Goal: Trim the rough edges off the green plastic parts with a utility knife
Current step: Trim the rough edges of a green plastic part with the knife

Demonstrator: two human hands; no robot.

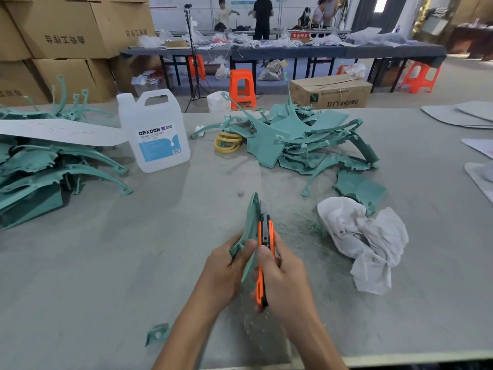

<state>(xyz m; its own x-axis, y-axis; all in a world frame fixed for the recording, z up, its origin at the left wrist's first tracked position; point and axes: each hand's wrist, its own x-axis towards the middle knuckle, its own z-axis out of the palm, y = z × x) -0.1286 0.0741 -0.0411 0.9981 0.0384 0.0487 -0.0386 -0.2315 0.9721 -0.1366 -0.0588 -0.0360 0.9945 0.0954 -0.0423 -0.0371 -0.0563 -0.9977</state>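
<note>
Frame centre: our left hand (226, 268) grips green part (252, 222); right hand (282, 279) clamps orange utility knife (265, 252), blade against its edge.

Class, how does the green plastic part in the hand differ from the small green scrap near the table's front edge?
The held green plastic part is gripped in the left hand, with the right hand's orange utility knife against it; the small green plastic scrap lies untouched on the grey table. The held part is longer and pointed; the scrap is short. Both are the same green.
</note>
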